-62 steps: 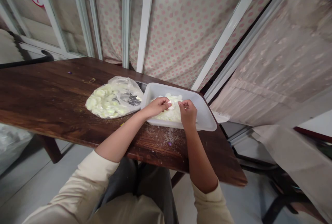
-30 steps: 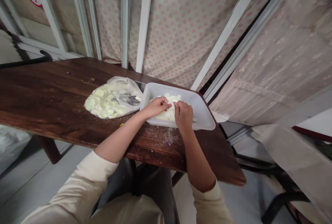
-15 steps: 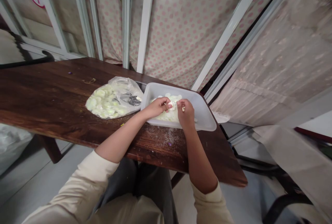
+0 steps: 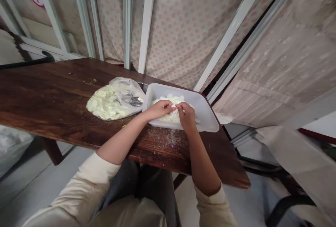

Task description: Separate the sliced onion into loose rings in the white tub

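Observation:
My left hand (image 4: 160,110) and my right hand (image 4: 187,115) meet over a white plastic tub (image 4: 206,115). Thumb and fingers of each are pinched together, their tips almost touching around a small pale slice that is mostly hidden. Below them, a heap of thin whitish-green vegetable slices (image 4: 173,98) lies in the left and middle part of the tub. Left of the tub, a clear plastic bag (image 4: 123,85) lies on its side, with more pale green round slices (image 4: 101,102) inside.
The dark wooden table (image 4: 52,94) bears white crumbs (image 4: 168,139) in front of the tub. A small tan loop (image 4: 90,81) lies behind the bag. The tub stands near the table's right edge; framed glass panels with a dotted curtain (image 4: 183,38) rise behind.
My right hand has shifted slightly left, and its fingertips have come together with those of my left hand. The white piece seen between them is now largely covered. Tub and bag stay put.

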The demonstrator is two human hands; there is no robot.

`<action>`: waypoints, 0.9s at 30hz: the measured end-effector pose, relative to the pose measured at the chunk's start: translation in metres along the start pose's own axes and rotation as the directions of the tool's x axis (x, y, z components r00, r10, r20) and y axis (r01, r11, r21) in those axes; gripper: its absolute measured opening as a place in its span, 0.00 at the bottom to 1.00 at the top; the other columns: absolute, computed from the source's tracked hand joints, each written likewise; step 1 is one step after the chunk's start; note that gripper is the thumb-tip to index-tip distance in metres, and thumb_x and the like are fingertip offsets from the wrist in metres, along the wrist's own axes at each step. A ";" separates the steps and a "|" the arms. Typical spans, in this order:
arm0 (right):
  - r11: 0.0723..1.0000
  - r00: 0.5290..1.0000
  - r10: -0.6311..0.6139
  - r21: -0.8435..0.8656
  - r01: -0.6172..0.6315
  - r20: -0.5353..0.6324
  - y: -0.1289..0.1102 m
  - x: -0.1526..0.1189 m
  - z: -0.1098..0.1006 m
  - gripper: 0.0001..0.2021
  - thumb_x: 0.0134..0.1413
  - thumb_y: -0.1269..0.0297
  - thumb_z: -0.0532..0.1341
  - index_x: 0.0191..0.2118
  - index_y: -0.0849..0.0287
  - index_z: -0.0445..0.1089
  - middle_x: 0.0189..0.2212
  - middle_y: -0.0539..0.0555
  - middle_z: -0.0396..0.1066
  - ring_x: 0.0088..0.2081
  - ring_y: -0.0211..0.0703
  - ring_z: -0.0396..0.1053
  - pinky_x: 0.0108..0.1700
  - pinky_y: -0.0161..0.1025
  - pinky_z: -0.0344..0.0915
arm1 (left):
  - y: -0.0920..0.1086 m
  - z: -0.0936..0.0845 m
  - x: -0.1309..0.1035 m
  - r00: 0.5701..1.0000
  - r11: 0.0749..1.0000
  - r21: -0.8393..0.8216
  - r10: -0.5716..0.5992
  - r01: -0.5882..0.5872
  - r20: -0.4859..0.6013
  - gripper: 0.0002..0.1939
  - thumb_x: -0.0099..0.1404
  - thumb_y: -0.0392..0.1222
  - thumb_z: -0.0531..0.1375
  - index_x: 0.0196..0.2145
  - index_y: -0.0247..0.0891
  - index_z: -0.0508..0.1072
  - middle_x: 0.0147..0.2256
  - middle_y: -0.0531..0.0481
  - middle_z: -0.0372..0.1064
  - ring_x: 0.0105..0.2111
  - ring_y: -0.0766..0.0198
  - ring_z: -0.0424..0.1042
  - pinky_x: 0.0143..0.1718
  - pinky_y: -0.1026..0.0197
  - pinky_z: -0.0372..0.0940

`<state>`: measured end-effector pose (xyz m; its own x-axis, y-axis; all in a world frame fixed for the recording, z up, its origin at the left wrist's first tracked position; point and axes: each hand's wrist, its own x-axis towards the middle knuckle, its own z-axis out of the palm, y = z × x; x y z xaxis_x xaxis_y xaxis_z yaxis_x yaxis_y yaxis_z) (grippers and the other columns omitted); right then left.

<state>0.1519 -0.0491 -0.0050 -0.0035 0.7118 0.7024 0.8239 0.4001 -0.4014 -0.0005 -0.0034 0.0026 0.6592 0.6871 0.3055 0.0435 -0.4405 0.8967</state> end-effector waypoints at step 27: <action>0.963 0.990 0.134 0.228 -0.142 0.051 0.001 0.002 -0.002 0.11 0.52 0.60 0.54 0.23 0.59 0.60 0.20 0.47 0.60 0.26 0.35 0.58 0.31 0.34 0.54 | 0.009 0.001 -0.002 1.000 0.996 -0.084 -0.007 0.010 0.025 0.15 0.57 0.49 0.56 0.24 0.34 0.60 0.23 0.56 0.57 0.24 0.72 0.57 0.29 0.66 0.54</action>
<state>0.1536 -0.0482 -0.0024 0.0785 0.7873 0.6115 0.6648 0.4158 -0.6207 -0.0010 -0.0095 0.0094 0.6771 0.6760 0.2909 -0.0137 -0.3836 0.9234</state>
